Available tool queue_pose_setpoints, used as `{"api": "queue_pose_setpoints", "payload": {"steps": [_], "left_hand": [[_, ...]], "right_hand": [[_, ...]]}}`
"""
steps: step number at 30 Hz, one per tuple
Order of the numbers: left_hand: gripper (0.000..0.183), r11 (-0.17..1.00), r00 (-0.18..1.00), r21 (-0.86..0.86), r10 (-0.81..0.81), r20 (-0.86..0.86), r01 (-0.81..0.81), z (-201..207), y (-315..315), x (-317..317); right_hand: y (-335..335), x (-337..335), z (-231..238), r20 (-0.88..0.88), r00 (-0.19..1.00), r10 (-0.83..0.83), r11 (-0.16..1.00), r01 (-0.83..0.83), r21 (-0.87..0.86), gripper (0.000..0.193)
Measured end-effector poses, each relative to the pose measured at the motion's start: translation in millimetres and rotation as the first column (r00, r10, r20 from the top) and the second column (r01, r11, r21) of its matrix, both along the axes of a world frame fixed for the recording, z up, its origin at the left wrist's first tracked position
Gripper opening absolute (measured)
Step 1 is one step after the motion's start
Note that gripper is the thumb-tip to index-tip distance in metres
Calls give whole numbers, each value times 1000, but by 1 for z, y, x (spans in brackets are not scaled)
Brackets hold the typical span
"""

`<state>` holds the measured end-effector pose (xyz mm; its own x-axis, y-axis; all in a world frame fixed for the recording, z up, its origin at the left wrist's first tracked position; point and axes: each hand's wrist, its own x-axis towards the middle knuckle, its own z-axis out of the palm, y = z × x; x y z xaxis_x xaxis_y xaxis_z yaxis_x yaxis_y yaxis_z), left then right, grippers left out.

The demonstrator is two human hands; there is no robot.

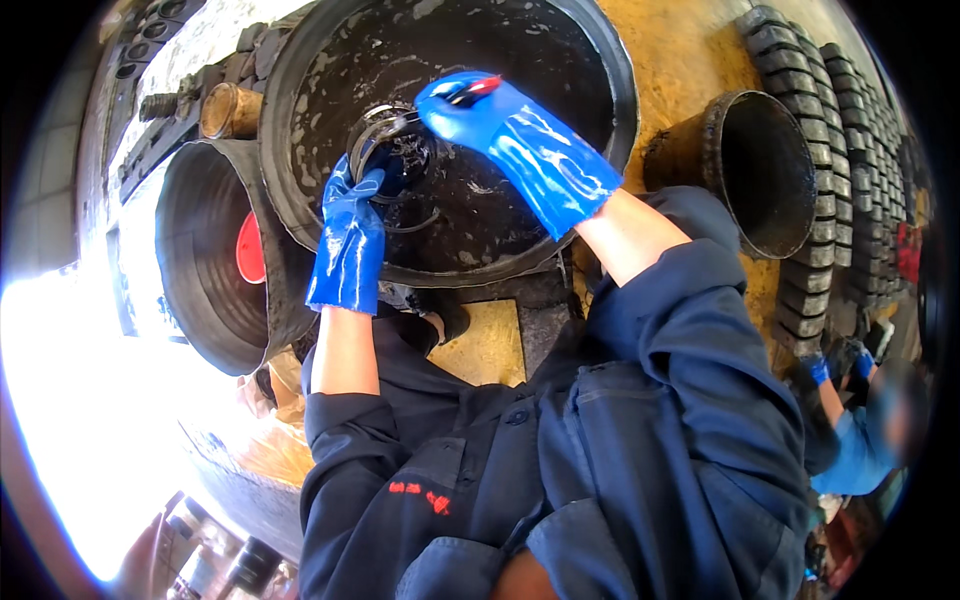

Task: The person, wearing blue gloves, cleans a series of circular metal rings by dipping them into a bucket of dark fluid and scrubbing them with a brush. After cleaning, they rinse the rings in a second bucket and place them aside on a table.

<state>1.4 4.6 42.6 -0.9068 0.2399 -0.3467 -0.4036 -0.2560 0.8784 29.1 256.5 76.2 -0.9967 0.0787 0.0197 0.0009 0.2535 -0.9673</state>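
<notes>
Yellow floor [685, 50], left hand [352, 205] apparently gripping metal ring [376, 127], right hand [455, 110] slanting, clenching handle [484, 87]

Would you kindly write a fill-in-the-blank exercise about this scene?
The gloves on the left hand and right hand are coloured ____.
A red-and-black tool is in the ____ hand.
The grey drum lies to the ____ of the black tub.
The round thing inside that drum is coloured ____.
Missing words: blue; right; left; red.

Glossy rubbery gloves [525, 145]; wet shiny ring [373, 128], probably metal; matt cloth jacket [690, 400].
</notes>
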Motion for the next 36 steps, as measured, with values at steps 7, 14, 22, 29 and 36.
{"api": "queue_pose_setpoints", "payload": {"steps": [7,14,22,29,36], "left_hand": [[52,996,996,-12,-87,10,87,-7,-18,0],[55,995,994,26,-98,-38,99,-20,-3,-8],[58,971,992,237,4,125,-34,-17,-27,-16],[56,994,1000,112,5,28,-8,-2,-15,0],[50,997,1000,-77,-15,0,15,16,-6,13]], "right_hand": [[2,3,17,449,866,-220,975,190,112,29],[12,-5,-15,369,929,-18,955,125,-268,29],[22,23,-41,639,713,-290,940,87,329,38],[14,14,22,434,871,-230,965,261,-12,30],[2,21,33,400,906,137,982,-177,63,29]]}}
